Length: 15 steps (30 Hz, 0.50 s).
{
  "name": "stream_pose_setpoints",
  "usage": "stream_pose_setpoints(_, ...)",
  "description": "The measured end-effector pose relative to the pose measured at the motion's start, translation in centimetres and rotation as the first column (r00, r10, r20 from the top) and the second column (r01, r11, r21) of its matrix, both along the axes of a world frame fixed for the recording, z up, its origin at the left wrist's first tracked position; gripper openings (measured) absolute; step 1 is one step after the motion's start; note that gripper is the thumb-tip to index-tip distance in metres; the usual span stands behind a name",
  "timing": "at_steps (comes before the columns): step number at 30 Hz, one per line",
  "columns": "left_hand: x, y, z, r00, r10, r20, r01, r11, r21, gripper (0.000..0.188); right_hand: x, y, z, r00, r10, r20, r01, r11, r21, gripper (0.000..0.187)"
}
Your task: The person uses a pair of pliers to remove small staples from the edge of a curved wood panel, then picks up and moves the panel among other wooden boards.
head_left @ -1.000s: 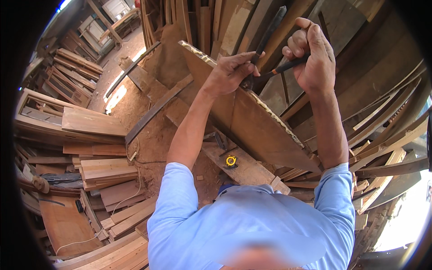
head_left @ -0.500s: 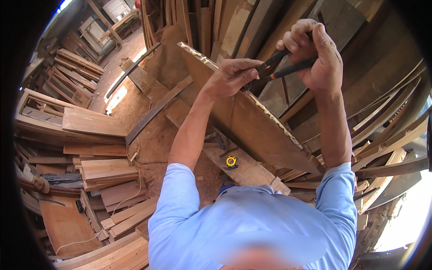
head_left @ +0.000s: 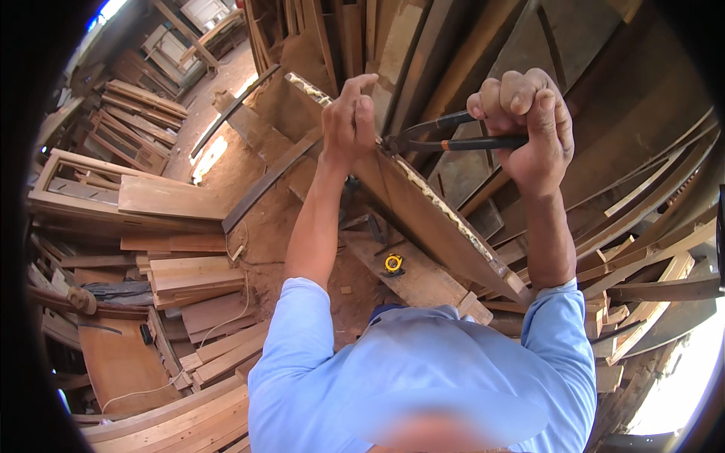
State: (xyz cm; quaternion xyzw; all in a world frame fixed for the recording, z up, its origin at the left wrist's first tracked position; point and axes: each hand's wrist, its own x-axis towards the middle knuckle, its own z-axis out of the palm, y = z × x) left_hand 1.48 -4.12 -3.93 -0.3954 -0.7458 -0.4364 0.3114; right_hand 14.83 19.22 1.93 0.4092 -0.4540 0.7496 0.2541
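Note:
My right hand (head_left: 532,121) is wrapped round the black handles of a pair of pincers (head_left: 472,142), which have orange bands. The handles stand partly apart. Their dark jaws (head_left: 393,143) are at the rough, pale-crusted edge of a brown wooden panel (head_left: 423,215) set up on its side. Close to the jaws, my left hand (head_left: 349,124) grips the panel's upper edge, with the forefinger raised and the thumb bent. What the jaws bite on is too small to make out.
A yellow and black tape measure (head_left: 393,263) lies on a plank (head_left: 427,281) below the panel. Tall boards (head_left: 400,57) lean behind it. Stacked timber (head_left: 192,279) lines the left side, and a pale cord (head_left: 243,302) runs over it. Curved strips (head_left: 649,226) crowd the right.
The pincers' handles have spread and swung lower with my right hand. My left hand has let go of the pincers and shifted left along the panel's edge.

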Motion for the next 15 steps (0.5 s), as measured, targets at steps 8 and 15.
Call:
stream_pose_setpoints(8, -2.4, 2.9, 0.0, 0.997, 0.012, 0.080, -0.015, 0.999, 0.030, 0.032, 2.8, -1.1, -1.8, 0.932, -0.282, -0.228, 0.316, 0.940, 0.131, 0.038)
stream_pose_setpoints(15, -0.4, 6.3, 0.9, 0.995, -0.078, -0.068, 0.071, 0.992, -0.108, 0.038, 6.3, 2.4, -3.1, 0.899, -0.396, -0.187, 0.424, 0.893, 0.150, 0.039)
